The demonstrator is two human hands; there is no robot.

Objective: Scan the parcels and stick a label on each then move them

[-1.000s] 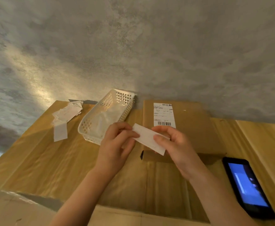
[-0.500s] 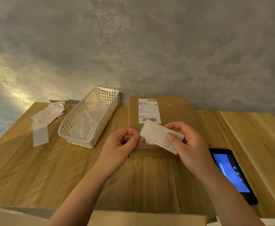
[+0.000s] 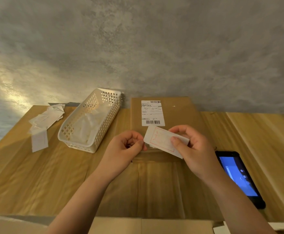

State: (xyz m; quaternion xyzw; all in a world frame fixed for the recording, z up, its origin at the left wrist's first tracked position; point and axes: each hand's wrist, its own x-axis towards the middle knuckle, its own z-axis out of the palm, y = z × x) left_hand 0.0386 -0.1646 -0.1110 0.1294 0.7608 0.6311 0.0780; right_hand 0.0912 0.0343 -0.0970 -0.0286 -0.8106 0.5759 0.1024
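Label (image 3: 163, 143) sits pinched in my right hand (image 3: 193, 152), thumb across its red-printed face, held just above the near end of the parcel (image 3: 176, 114). My left hand (image 3: 126, 149) curls at the label's left corner, fingertips together, apparently picking at the backing. I judge the risk is the sticker folding onto itself, or landing over the shipping barcode (image 3: 152, 122).

Print on the shipping label (image 3: 152, 113) and sticker (image 3: 161, 141) is illegible.
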